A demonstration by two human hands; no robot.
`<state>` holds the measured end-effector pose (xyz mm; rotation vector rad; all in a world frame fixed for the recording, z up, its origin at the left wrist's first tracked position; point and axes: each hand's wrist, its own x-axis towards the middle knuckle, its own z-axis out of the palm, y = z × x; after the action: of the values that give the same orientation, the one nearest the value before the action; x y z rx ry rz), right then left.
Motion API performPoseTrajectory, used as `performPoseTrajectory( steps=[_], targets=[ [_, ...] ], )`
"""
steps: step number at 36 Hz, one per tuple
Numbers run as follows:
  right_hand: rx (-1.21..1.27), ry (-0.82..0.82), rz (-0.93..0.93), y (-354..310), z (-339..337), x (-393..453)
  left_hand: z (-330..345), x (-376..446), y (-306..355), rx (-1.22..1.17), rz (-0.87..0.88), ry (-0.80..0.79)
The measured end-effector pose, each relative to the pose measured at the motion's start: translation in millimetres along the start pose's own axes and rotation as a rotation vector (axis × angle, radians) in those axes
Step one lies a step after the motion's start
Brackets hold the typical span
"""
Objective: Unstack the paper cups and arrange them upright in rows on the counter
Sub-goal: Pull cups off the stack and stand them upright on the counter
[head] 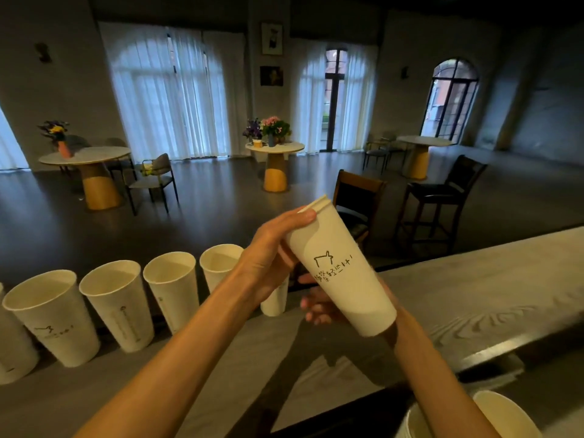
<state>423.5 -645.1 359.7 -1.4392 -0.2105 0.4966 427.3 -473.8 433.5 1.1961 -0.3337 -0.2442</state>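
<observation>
Both hands hold a short stack of white paper cups (341, 273) tilted above the grey counter (474, 286), rims pointing up and away, black drawing and writing on the side. My left hand (268, 260) grips the stack near the rims, thumb at the top edge. Beneath the stack, my right hand (319, 303) cups its lower part from behind. Along the counter's far edge on the left, a row of several upright white cups (117, 305) runs toward the stack; my left arm hides part of one more cup (274, 301).
More cups (502, 415) show at the bottom right corner. The counter stretches away to the right. Beyond it stand two dark bar chairs (439, 197) and round tables with flowers (274, 159) on a dark floor.
</observation>
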Motion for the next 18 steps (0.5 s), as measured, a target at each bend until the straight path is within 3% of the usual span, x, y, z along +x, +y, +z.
performPoseTrajectory(
  steps=[2,6,9,14,18],
  targets=[
    [0.346,-0.271,0.014,5.4,-24.2,-11.3,4.8,4.7,-5.0,-0.021,-0.024,0.036],
    [0.369,-0.419,-0.043,14.4,-51.7,-23.6,15.5,12.9,-9.6,0.001,-0.04,0.107],
    [0.183,-0.333,-0.04,10.5,-60.7,-26.0,21.3,18.1,-11.9,0.065,0.006,0.119],
    [-0.334,0.094,-0.1,-3.1,-68.9,-26.2,25.1,33.4,-16.5,0.284,0.139,0.223],
    [-0.646,0.296,-0.16,7.0,-92.6,-13.1,25.3,46.5,-4.0,0.319,0.233,0.302]
  ],
)
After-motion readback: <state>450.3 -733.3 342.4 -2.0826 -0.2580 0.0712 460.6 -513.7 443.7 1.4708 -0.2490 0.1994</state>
